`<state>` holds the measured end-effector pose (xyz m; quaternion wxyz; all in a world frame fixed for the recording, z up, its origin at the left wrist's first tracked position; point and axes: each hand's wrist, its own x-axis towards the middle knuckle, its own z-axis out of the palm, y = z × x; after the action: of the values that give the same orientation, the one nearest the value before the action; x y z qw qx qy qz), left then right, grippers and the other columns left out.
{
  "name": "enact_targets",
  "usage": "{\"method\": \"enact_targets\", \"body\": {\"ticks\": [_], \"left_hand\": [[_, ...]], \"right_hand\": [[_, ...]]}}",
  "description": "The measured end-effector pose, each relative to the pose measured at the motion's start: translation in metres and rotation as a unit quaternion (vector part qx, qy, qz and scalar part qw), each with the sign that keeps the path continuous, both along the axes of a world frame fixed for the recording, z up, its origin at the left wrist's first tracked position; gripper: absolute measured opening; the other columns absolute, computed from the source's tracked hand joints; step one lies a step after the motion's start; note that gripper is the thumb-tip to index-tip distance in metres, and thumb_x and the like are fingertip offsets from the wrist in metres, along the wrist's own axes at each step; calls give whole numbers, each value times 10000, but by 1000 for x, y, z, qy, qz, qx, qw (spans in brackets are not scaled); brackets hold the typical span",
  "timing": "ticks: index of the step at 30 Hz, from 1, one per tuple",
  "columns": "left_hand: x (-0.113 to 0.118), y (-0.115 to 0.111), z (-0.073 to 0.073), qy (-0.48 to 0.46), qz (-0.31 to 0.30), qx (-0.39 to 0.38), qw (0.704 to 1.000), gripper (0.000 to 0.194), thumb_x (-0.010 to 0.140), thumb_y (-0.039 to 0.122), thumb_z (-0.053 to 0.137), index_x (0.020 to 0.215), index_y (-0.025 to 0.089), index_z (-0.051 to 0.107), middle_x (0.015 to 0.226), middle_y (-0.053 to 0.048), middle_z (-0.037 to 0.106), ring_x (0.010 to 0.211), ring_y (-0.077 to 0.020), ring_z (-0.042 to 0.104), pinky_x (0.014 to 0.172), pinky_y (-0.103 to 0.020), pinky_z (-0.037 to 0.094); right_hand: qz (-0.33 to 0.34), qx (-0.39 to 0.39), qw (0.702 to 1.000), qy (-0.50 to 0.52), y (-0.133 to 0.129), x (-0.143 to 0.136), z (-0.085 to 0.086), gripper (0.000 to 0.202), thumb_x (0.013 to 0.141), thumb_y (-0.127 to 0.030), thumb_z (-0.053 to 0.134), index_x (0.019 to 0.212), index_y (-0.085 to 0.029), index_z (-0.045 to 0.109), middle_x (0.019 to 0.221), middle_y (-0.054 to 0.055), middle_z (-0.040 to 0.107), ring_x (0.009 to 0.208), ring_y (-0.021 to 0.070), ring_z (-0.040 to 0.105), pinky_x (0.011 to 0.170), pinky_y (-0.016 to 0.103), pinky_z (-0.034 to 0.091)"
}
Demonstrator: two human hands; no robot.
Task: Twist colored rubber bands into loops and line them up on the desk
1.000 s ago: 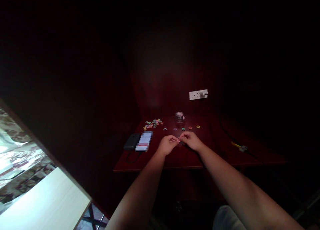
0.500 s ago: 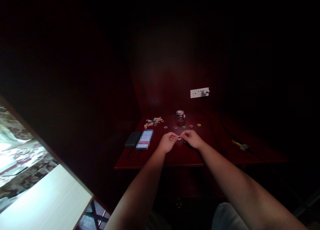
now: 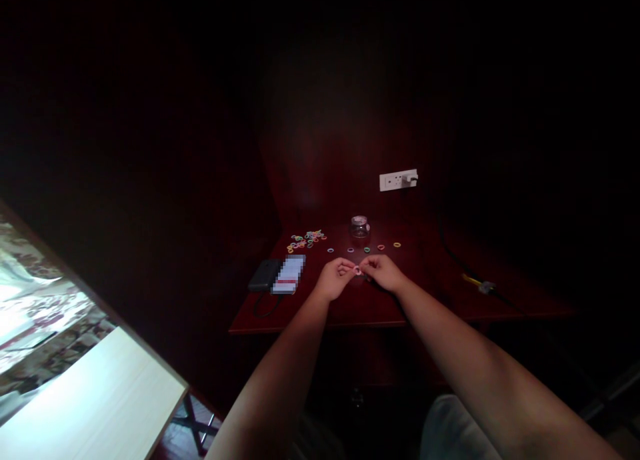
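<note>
Two hands meet over the dark red table (image 3: 300,319), and look at those fingertips: the left hand (image 3: 333,281) has thumb and forefinger pinched together on a small pink ring (image 3: 358,274), while the right hand (image 3: 385,274) has its tips bunched at the opposite edge. Both sets of fingers are drawn in close, and the ring sits right between them, though in light this dim it's hard to tell how firmly the right side grips. Here's the danger: so little to hold, so one uneven tug could pop it loose, and if it's stretchy it might spring away! Just beyond the knuckles, five rings (image 3: 367,251) in a line, blue, purple, green, red, yellow; a careless sweep would likely knock that row crooked. Behind it the clear jar (image 3: 360,229) stands upright, and a forward bump could tip it. Out left, the loose pile of rings (image 3: 311,237), where a runaway might vanish among lookalikes. Nearer, the phone (image 3: 289,275) beside the black box (image 3: 263,275), with a cable (image 3: 265,315) looping towards the front edge; if the left forearm (image 3: 297,343) swung wide, it could snag that loop
</note>
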<state>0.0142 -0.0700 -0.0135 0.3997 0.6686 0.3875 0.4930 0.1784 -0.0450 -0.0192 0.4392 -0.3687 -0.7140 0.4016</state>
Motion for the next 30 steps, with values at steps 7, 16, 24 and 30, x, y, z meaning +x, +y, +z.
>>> {"method": "enact_targets", "body": {"ticks": [7, 16, 24, 30], "left_hand": [[-1, 3, -5, -4, -12, 3, 1000, 261, 637, 239, 697, 820, 102, 572, 752, -75, 653, 668, -112, 604, 629, -222, 463], [-3, 7, -11, -3, -35, 21, 999, 340, 689, 260, 658, 988, 112, 596, 811, -72, 646, 696, -113, 599, 664, -234, 477], [-4, 5, -8, 22, -2, 39, 999, 270, 705, 294, 645, 903, 112, 628, 821, -87, 660, 707, -129, 603, 675, -256, 483], [-1, 3, -4, -7, 9, 22, 1000, 251, 664, 278, 680, 825, 102, 601, 748, -72, 647, 659, -116, 593, 634, -236, 471]], "right_hand": [[2, 6, 1000, 4, 2, 0, -2, 225, 712, -343, 545, 679, -124, 588, 546, 0, 551, 448, 76, 454, 443, 195, 343], [13, 0, 999, 35, -2, -1, 1, 243, 648, -366, 627, 676, -139, 544, 520, -24, 531, 432, 69, 443, 424, 190, 325], [20, -28, 999, 33, -5, -2, 5, 337, 581, -424, 687, 698, -120, 606, 507, -14, 543, 444, 76, 454, 445, 208, 346], [23, -50, 998, 37, -7, -3, 8, 408, 525, -441, 726, 738, -112, 614, 565, 8, 586, 474, 82, 473, 462, 214, 358]]}}
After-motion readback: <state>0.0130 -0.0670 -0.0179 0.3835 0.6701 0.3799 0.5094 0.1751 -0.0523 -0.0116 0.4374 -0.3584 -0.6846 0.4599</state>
